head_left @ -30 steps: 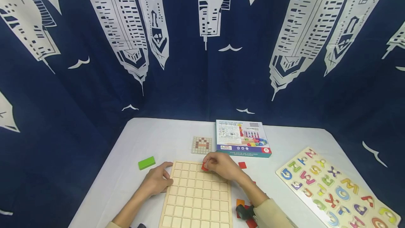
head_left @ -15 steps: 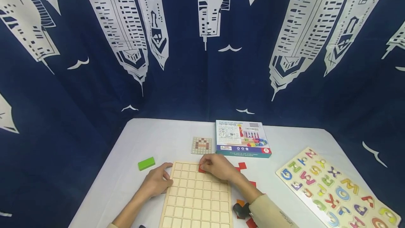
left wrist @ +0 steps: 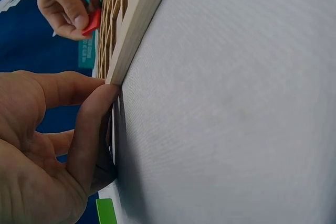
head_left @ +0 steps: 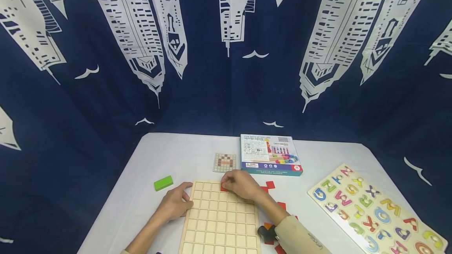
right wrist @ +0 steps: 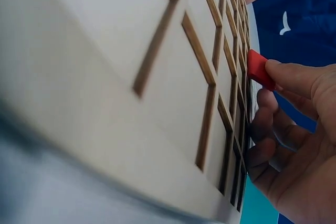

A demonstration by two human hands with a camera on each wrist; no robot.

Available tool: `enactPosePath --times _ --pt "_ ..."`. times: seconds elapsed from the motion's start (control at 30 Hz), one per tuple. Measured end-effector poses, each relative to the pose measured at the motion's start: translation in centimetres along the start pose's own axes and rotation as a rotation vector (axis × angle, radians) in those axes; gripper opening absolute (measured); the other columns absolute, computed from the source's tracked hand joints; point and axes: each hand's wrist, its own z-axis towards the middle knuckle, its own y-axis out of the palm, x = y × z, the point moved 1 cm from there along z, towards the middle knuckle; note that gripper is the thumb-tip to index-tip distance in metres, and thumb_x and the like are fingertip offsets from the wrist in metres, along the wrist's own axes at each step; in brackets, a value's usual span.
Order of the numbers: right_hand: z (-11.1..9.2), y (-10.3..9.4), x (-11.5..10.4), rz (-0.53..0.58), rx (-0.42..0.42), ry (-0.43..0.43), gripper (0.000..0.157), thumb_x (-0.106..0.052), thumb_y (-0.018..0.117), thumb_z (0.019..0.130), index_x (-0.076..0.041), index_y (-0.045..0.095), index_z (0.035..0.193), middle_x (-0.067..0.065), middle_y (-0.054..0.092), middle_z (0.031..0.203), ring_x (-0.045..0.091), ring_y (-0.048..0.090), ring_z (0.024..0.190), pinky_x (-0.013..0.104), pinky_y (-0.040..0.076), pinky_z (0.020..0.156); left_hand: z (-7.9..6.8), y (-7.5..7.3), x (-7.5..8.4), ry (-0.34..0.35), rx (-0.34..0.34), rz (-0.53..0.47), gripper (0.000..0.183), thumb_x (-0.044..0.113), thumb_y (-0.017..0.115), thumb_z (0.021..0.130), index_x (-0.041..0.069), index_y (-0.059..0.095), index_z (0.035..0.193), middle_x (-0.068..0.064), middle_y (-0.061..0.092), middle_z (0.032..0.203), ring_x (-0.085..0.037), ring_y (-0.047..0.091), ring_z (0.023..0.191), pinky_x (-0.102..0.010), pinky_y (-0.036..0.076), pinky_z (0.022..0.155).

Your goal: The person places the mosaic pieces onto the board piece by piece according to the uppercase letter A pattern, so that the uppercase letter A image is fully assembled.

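Observation:
A wooden grid board (head_left: 216, 214) lies on the white table in front of me. My left hand (head_left: 175, 202) holds it at its far left corner, thumb and index finger against the edge in the left wrist view. My right hand (head_left: 241, 184) is over the board's far edge, pinching a red square tile (right wrist: 259, 70) between thumb and fingers. In the right wrist view the tile is tilted against the grid; whether it sits in a cell I cannot tell. Several red tiles (head_left: 270, 184) and an orange one lie right of the board, partly hidden by my right arm.
A pattern card (head_left: 224, 162) lies beyond the board, beside a boxed bead toy (head_left: 271, 155). A green block (head_left: 163, 183) is left of the board. On the right lies an alphabet puzzle board (head_left: 376, 211). A dark blue curtain (head_left: 212, 101) hangs behind the table.
The right hand has shifted slightly left along the board's far row with the red tile, uncovering more loose red tiles. My left hand stays at the corner.

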Motion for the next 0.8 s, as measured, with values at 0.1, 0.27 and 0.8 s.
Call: enactPosePath --times 0.1,0.27,0.8 --pt "0.13 0.10 0.02 -0.004 0.004 0.013 0.005 -0.023 0.071 0.093 -0.021 0.075 0.094 -0.014 0.061 0.075 0.007 0.054 0.072 0.026 0.046 0.067 0.03 0.05 -0.04 0.000 0.001 0.003 0.068 0.000 0.073 0.077 -0.003 0.050 0.142 -0.006 0.059 0.083 -0.014 0.061 0.056 -0.026 0.050 0.047" --pt "0.25 0.18 0.02 -0.007 0.011 0.019 0.005 -0.023 0.071 0.093 -0.021 0.076 0.094 -0.013 0.061 0.076 0.007 0.054 0.072 0.026 0.046 0.067 -0.05 0.06 0.04 0.007 0.001 0.005 0.068 -0.001 0.072 0.077 -0.004 0.050 0.141 -0.007 0.060 0.083 -0.014 0.062 0.055 -0.026 0.050 0.046" --pt "0.39 0.20 0.02 0.011 0.010 0.026 0.006 -0.019 0.071 0.092 -0.018 0.077 0.093 -0.010 0.063 0.083 0.009 0.055 0.077 0.028 0.048 0.069 0.06 0.04 0.00 -0.002 -0.003 0.010 0.068 0.000 0.072 0.078 -0.003 0.049 0.142 -0.007 0.058 0.086 -0.014 0.061 0.057 -0.026 0.050 0.047"
